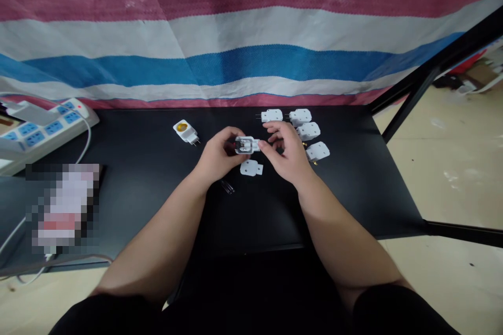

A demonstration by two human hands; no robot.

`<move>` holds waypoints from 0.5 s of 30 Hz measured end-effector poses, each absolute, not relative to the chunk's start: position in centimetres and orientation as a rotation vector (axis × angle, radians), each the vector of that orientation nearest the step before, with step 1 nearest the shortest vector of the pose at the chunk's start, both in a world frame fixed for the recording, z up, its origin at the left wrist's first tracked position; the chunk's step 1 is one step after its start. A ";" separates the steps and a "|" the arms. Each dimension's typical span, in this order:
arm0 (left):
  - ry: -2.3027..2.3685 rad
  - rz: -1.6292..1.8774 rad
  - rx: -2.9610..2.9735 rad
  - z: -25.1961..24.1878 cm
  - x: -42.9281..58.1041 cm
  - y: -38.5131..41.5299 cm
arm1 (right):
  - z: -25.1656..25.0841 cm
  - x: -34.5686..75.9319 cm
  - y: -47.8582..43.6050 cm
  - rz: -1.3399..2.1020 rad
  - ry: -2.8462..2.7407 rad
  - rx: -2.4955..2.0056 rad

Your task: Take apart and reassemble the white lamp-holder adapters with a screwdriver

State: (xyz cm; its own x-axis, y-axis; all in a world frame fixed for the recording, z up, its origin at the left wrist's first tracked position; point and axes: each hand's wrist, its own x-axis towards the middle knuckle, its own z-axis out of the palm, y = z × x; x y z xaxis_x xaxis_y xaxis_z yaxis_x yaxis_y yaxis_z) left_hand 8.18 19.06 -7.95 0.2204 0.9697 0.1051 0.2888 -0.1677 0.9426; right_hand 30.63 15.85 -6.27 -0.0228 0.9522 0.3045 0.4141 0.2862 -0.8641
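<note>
Between my two hands is a white plug housing (244,145) with its inside exposed, showing metal parts. My left hand (220,153) grips its left end between thumb and fingers. At the narrow right end, my right hand (286,151) pinches with the thumb, its other fingers curled above the table. A loose white cover plate (250,168) with small holes lies just below the housing. Near my left wrist is a small dark shiny item (227,186) that I cannot make out. Several similar white plugs, one being a pronged plug (272,115), lie beyond and beside my right hand.
A white plug with a yellow round face (184,131) lies left of my hands. At the far left stand a power strip (53,126) with blue sockets and a blurred phone-like object (66,204) with a cable. A striped sheet (251,63) hangs behind the black table (353,188).
</note>
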 end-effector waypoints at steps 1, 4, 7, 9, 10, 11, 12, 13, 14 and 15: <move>1.108 0.957 1.638 -7.9 8.3 19.0 | -6.3 30.7 16.0 0.762 -1.589 -1.260; 0.920 0.870 1.632 -7.8 8.5 18.6 | -6.4 30.9 16.2 1.020 -1.578 -1.243; 0.871 0.851 1.594 -7.7 8.7 18.4 | -6.6 31.3 16.3 1.229 -1.530 -1.234; 0.863 0.868 1.554 -7.9 8.8 18.4 | -6.8 31.4 16.4 1.319 -1.478 -1.212; 0.859 0.883 1.528 -8.0 8.8 18.4 | -7.0 31.5 16.5 1.352 -1.453 -1.196; 0.856 0.903 1.497 -8.1 8.9 18.5 | -7.2 31.4 16.5 1.379 -1.427 -1.178; 0.855 0.928 1.461 -8.2 8.9 18.6 | -7.3 31.3 16.5 1.403 -1.395 -1.162; 0.861 0.958 1.421 -8.2 9.0 18.6 | -7.4 31.2 16.5 1.427 -1.356 -1.150; 0.873 0.988 1.378 -8.3 9.0 18.7 | -7.4 31.0 16.5 1.454 -1.310 -1.139; 0.888 1.012 1.335 -8.2 9.1 18.8 | -7.4 30.8 16.4 1.484 -1.261 -1.128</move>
State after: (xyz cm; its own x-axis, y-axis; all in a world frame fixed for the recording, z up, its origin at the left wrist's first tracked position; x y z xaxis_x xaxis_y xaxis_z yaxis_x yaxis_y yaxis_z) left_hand 9.05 18.77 -8.24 0.3345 0.9410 0.0521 -0.0702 -0.0303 0.9971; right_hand 30.77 16.43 -7.35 -0.2198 0.9701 -0.1029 -0.0549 -0.1177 -0.9915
